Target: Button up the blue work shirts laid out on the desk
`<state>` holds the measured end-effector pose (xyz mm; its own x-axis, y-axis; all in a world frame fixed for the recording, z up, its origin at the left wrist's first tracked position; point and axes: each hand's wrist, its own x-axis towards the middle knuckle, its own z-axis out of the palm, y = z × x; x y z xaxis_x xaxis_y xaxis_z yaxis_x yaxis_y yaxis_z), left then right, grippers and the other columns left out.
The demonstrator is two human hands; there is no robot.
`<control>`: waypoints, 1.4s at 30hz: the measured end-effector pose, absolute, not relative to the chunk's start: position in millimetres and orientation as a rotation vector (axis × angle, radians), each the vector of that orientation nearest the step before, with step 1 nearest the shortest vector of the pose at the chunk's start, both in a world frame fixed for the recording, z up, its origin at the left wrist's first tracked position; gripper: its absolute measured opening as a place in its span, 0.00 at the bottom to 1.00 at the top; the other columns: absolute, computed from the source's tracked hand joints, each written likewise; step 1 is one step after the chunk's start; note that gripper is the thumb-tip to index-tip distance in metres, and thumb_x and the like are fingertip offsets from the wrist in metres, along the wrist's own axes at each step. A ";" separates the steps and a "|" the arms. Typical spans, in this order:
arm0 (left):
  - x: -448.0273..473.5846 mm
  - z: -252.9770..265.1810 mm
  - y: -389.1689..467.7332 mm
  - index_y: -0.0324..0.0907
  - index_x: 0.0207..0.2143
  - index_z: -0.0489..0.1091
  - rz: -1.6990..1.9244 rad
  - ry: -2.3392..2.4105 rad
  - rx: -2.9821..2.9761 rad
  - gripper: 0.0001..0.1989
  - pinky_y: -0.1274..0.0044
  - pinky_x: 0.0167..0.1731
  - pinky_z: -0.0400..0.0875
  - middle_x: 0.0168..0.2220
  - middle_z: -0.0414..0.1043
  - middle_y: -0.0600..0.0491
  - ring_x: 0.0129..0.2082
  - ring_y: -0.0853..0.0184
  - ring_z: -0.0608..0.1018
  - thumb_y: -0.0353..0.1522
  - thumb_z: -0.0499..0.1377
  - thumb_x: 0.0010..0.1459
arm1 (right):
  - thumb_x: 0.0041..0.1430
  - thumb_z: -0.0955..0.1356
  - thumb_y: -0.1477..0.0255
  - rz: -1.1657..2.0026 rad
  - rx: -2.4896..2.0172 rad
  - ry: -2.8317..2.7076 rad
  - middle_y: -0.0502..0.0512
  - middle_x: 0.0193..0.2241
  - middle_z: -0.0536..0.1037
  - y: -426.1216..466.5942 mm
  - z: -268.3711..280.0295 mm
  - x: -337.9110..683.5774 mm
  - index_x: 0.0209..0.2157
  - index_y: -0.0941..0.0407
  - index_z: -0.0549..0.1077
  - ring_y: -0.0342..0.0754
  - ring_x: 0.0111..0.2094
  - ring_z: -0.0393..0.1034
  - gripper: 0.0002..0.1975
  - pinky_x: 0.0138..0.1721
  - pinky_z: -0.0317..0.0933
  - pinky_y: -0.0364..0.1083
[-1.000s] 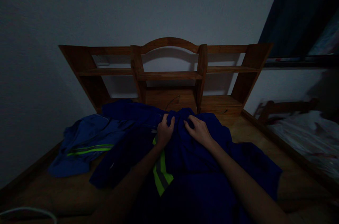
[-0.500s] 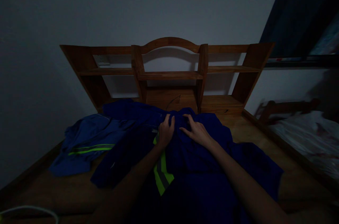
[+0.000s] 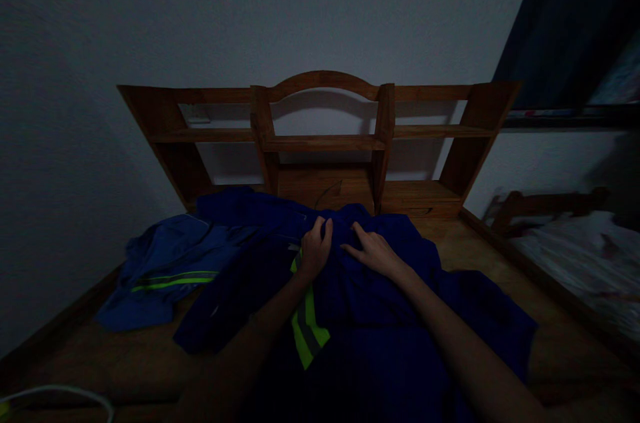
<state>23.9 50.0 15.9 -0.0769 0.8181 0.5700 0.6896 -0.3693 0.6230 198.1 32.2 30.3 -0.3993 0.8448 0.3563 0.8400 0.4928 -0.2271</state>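
Observation:
A dark blue work jacket (image 3: 380, 350) with a yellow-green and grey reflective strip (image 3: 307, 330) lies spread out in front of me. My left hand (image 3: 315, 253) is closed on its upper part, fingertips and thumb pinching the cloth near the middle. To the right, my right hand (image 3: 375, 251) rests on the same cloth, its thumb and forefinger spread apart. In the dim light the cloth under both palms is hard to make out. A lighter blue garment (image 3: 165, 253) with a reflective stripe lies rumpled on the left, partly under the jacket.
Behind the jacket stands a wooden shelf unit (image 3: 325, 143) against the pale wall. The wooden desk top (image 3: 465, 243) shows at the right. White plastic bags (image 3: 585, 263) lie beyond its right edge. A white cable (image 3: 65, 388) curves at the lower left.
The fingers and thumb of my left hand have drawn slightly closer on the cloth. My right forefinger has shifted a little, still apart from the thumb. The jacket lies much as before.

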 end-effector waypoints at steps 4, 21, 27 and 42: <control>24.2 17.6 48.1 0.45 0.30 0.61 1.432 1.643 2.071 0.15 0.80 0.27 0.59 0.23 0.65 0.57 0.24 0.70 0.71 0.41 0.43 0.65 | 0.61 0.61 0.54 -0.024 -1.417 -2.337 0.57 0.29 0.77 32.5 30.7 198.3 0.53 0.60 0.58 0.51 0.33 0.74 0.27 0.31 0.57 0.42; 23.4 16.5 49.0 0.45 0.33 0.62 1.451 1.505 2.024 0.13 0.80 0.32 0.64 0.30 0.72 0.54 0.31 0.69 0.76 0.36 0.42 0.66 | 0.62 0.59 0.55 -0.111 -1.503 -2.420 0.60 0.28 0.78 33.6 27.8 196.9 0.26 0.57 0.72 0.50 0.32 0.73 0.23 0.30 0.57 0.43; 23.4 16.2 49.1 0.45 0.33 0.63 1.457 1.500 2.040 0.12 0.80 0.33 0.64 0.29 0.71 0.55 0.32 0.69 0.76 0.36 0.43 0.66 | 0.62 0.56 0.50 -0.079 -1.466 -2.422 0.58 0.28 0.78 31.2 32.2 196.0 0.27 0.57 0.73 0.49 0.32 0.73 0.28 0.31 0.57 0.42; 14.9 14.7 58.3 0.43 0.44 0.65 1.704 1.438 2.003 0.12 0.71 0.48 0.66 0.43 0.72 0.48 0.45 0.65 0.73 0.34 0.45 0.65 | 0.54 0.55 0.43 0.347 -1.499 -1.106 0.49 0.15 0.65 71.6 16.8 240.9 0.18 0.56 0.62 0.43 0.21 0.59 0.31 0.24 0.54 0.41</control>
<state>14.9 58.3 14.7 -0.1010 0.7198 0.6868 0.5560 -0.5317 0.6389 240.9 71.6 16.8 0.5068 0.7824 0.3621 0.4351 0.1305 -0.8909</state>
